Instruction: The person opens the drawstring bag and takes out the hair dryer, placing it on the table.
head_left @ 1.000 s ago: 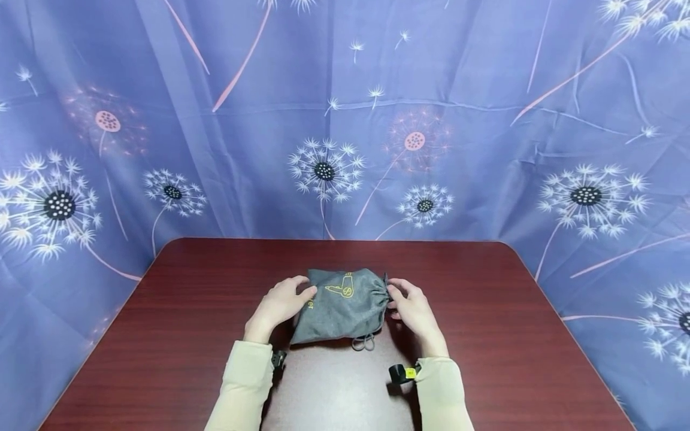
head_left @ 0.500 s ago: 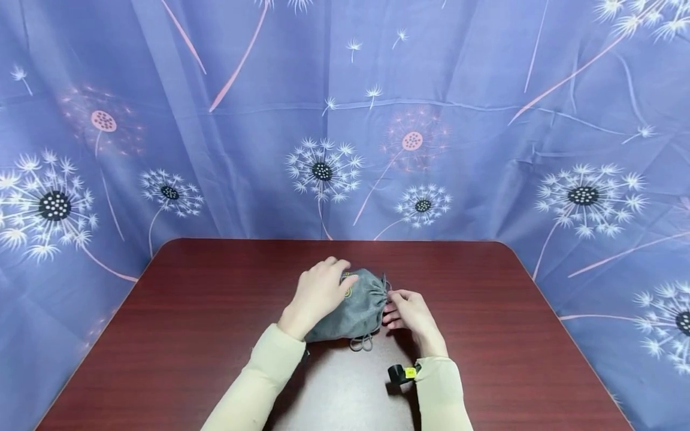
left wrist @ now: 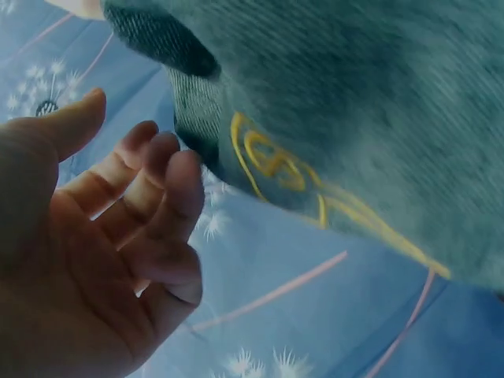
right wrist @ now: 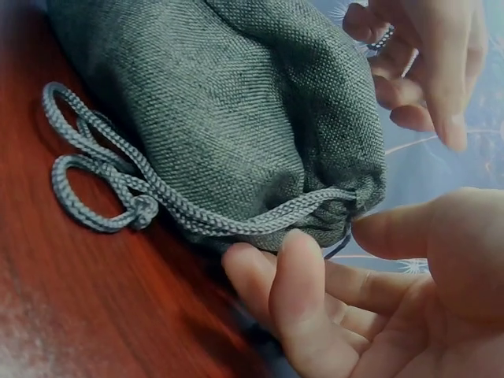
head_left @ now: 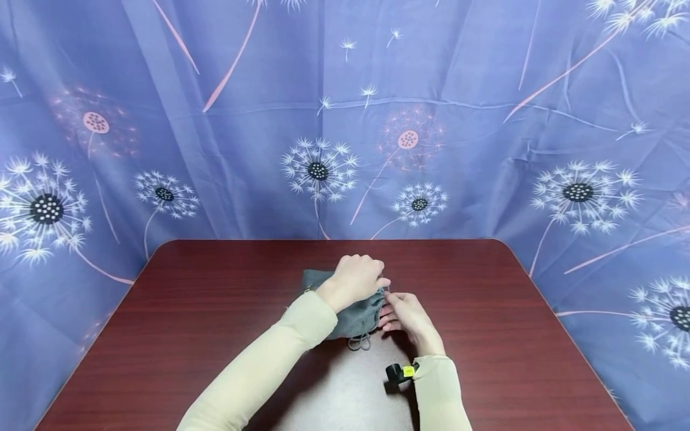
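A grey drawstring bag with a yellow outline print lies on the table, its gathered mouth to the right. My right hand pinches that mouth; in the right wrist view, the thumb of the right hand is at the cinched neck and the fingers are below it. A knotted cord loop hangs from the bag's near side. My left hand reaches across above the bag, near its mouth. In the left wrist view, the left hand's fingers are loosely bent beside the cloth, holding nothing.
The dark red wooden table has rounded far corners. Behind and beside it hangs a blue curtain printed with dandelions. A black wrist camera with a yellow label sticks out from the right sleeve.
My left hand has moved right, from the bag's left end across its top to near the mouth, the forearm now covering much of the bag. The right hand has stayed at the mouth.
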Demonstrator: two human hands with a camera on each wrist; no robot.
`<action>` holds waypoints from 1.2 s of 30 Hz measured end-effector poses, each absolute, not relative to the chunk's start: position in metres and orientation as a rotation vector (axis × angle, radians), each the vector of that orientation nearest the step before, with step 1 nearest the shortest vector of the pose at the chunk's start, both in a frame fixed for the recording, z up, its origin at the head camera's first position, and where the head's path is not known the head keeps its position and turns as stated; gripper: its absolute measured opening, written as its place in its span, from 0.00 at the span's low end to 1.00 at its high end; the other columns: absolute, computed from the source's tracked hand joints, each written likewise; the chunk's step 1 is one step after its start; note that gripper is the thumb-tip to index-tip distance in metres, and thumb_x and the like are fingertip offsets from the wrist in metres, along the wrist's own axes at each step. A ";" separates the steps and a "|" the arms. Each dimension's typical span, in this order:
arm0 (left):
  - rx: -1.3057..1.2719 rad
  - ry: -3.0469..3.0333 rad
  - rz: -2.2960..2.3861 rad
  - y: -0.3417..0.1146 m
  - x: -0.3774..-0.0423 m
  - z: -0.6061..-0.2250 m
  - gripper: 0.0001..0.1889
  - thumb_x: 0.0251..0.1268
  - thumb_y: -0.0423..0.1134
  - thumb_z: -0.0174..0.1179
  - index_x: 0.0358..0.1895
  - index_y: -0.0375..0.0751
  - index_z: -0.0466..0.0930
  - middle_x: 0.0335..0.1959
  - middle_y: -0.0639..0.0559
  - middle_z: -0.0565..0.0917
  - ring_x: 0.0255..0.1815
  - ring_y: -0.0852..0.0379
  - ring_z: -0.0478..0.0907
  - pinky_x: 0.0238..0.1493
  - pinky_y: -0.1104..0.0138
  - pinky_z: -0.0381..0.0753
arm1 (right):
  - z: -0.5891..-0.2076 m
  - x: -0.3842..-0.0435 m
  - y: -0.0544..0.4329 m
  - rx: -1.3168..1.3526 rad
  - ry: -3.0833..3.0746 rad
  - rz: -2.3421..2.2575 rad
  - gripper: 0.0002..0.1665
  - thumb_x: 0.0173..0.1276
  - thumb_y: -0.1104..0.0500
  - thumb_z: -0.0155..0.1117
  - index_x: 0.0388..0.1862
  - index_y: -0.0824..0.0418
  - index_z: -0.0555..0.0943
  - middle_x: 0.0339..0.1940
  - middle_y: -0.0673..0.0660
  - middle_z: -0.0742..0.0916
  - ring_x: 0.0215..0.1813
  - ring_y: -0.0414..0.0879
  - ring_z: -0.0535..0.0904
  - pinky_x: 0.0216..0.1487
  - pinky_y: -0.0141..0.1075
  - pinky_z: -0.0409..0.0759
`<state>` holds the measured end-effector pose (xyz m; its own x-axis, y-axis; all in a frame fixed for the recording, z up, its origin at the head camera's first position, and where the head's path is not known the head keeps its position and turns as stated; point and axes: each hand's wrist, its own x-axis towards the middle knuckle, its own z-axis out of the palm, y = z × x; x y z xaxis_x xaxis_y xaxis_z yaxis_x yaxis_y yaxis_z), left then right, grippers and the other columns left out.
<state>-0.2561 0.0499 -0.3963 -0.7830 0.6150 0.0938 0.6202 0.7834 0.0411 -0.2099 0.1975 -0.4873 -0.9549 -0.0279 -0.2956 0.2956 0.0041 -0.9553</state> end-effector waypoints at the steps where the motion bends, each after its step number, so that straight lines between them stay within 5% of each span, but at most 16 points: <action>1: -1.010 -2.906 -0.090 0.053 -0.257 -0.397 0.15 0.69 0.58 0.56 0.33 0.53 0.79 0.26 0.58 0.80 0.29 0.53 0.81 0.28 0.59 0.77 | -0.488 -0.210 0.197 0.283 2.037 -2.045 0.18 0.77 0.57 0.47 0.40 0.72 0.76 0.25 0.62 0.82 0.22 0.48 0.81 0.22 0.36 0.80; 21: -0.887 -3.081 0.049 0.066 -0.253 -0.401 0.19 0.68 0.59 0.55 0.44 0.51 0.86 0.41 0.52 0.86 0.43 0.50 0.83 0.39 0.56 0.80 | -0.490 -0.207 0.197 0.240 1.962 -2.066 0.21 0.79 0.56 0.39 0.33 0.67 0.75 0.23 0.59 0.80 0.20 0.46 0.80 0.21 0.33 0.78; 29: -0.892 -3.089 0.004 0.065 -0.256 -0.405 0.17 0.68 0.57 0.56 0.41 0.50 0.85 0.40 0.52 0.86 0.41 0.51 0.83 0.35 0.56 0.80 | -0.487 -0.207 0.206 0.203 1.843 -2.128 0.24 0.78 0.47 0.49 0.33 0.66 0.77 0.24 0.58 0.82 0.21 0.44 0.80 0.24 0.33 0.78; 36: -0.850 -3.122 -0.056 0.065 -0.255 -0.406 0.20 0.69 0.59 0.53 0.43 0.49 0.85 0.41 0.51 0.85 0.42 0.50 0.83 0.34 0.56 0.79 | -0.488 -0.207 0.212 0.101 1.804 -2.180 0.18 0.79 0.53 0.47 0.37 0.65 0.77 0.28 0.59 0.81 0.24 0.44 0.80 0.26 0.32 0.78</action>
